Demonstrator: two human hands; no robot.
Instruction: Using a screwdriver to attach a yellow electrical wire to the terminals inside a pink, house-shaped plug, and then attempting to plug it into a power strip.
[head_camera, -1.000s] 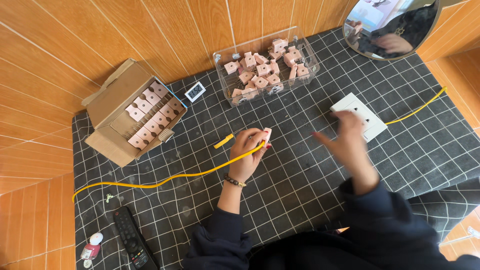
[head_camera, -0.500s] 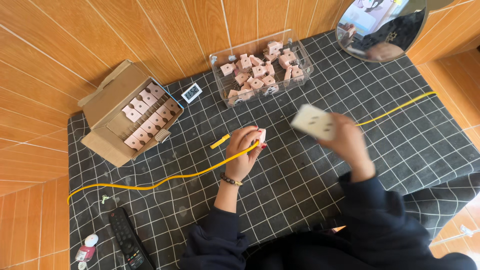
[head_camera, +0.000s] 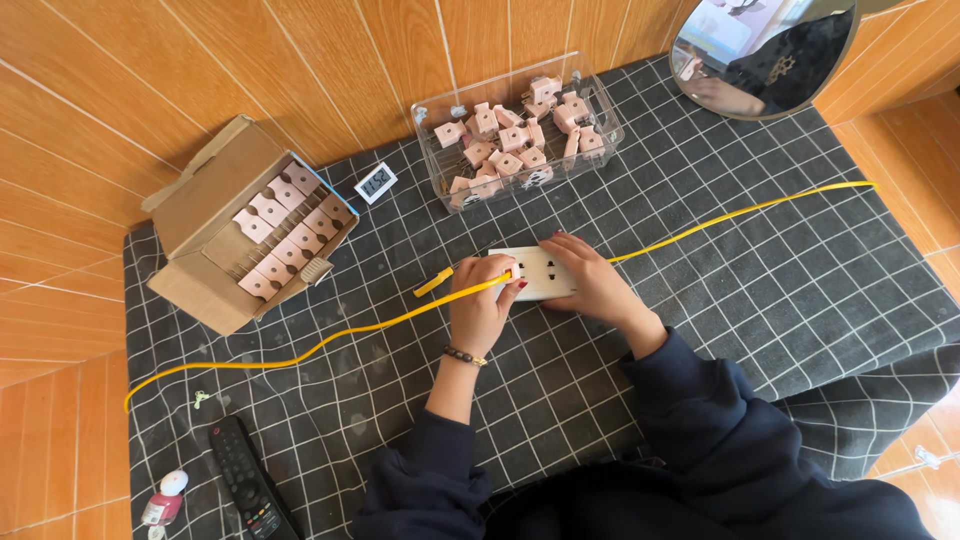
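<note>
Item: white socket plate (head_camera: 537, 272), rectangular, flat, with small dark slots on its face; lies at the middle of the counter (head_camera: 780, 280), on a dark cloth with a white grid.
Right hand (head_camera: 590, 285): grip grasping the plate's right end, fingers over its top edge.
Left hand (head_camera: 482, 305): grip clenched around a small pale piece at the plate's left end; a beaded bracelet at the wrist.
Yellow strip (head_camera: 330, 340): long, thin, running across the cloth from left edge to upper right, passing under the hands.
Nearby: clear tray (head_camera: 600, 140) of pink blocks; open cardboard box (head_camera: 195, 215) with pink blocks in rows; black remote control (head_camera: 250, 485).
</note>
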